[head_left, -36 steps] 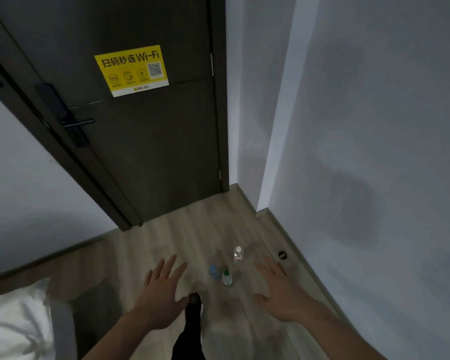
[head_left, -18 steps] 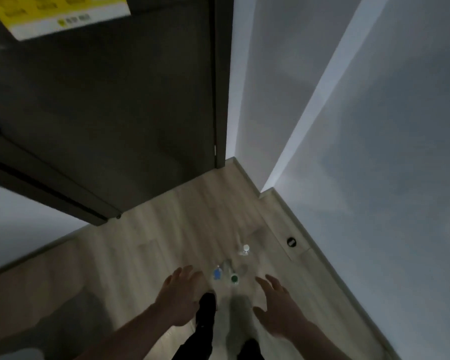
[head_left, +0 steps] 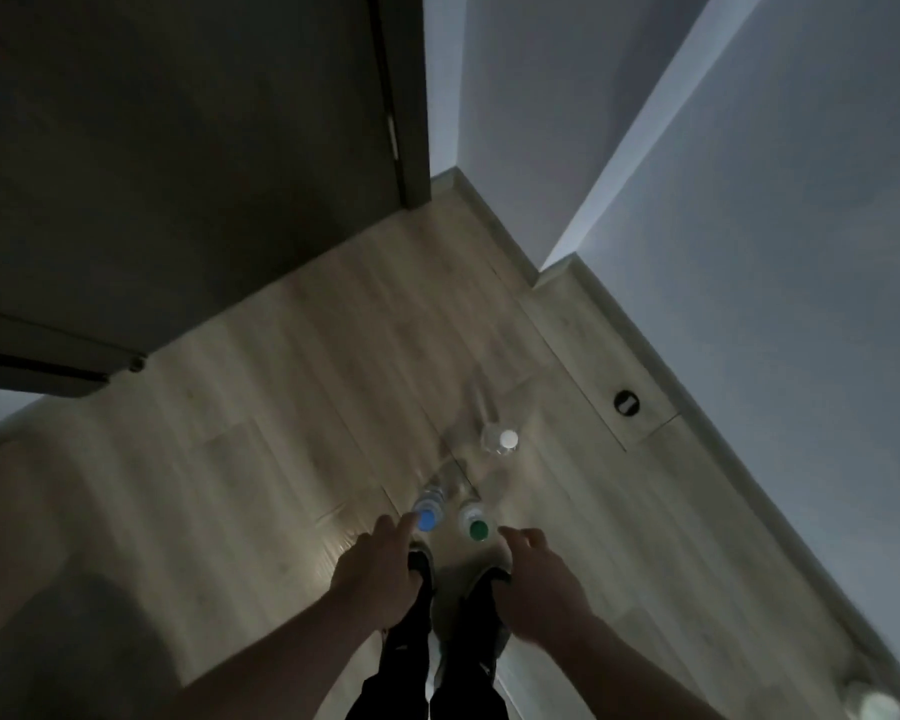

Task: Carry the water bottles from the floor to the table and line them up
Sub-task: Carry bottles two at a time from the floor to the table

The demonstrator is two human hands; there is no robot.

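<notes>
Both hands reaching down, left hand, right hand, fingers loosely curled

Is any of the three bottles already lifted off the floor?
No, the blue-capped bottle, green-capped bottle and white-capped bottle all stand on the wooden floor.

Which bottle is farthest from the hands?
The white-capped bottle. It stands alone, farther out on the floor, while the blue-capped bottle and green-capped bottle stand side by side just before the fingertips.
</notes>
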